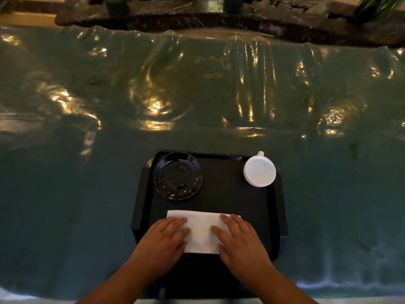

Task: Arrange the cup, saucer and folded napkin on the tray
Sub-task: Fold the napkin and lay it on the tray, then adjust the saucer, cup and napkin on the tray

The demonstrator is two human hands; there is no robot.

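A black tray (221, 194) lies on the table in front of me. On its far left sits a glossy black saucer (177, 176). A white cup (259, 171), empty and upright, stands at the tray's far right corner, its handle pointing away from me. A white folded napkin (200, 233) lies flat on the tray's near part. My left hand (166, 238) presses flat on the napkin's left side, and my right hand (240, 238) presses flat on its right side. Both hands have their fingers spread and grip nothing.
The table (87, 194) is covered by a teal cloth under wrinkled clear plastic that reflects lights. A dark marble ledge (197, 18) runs along the far edge, with a green plant (377, 5) at the far right.
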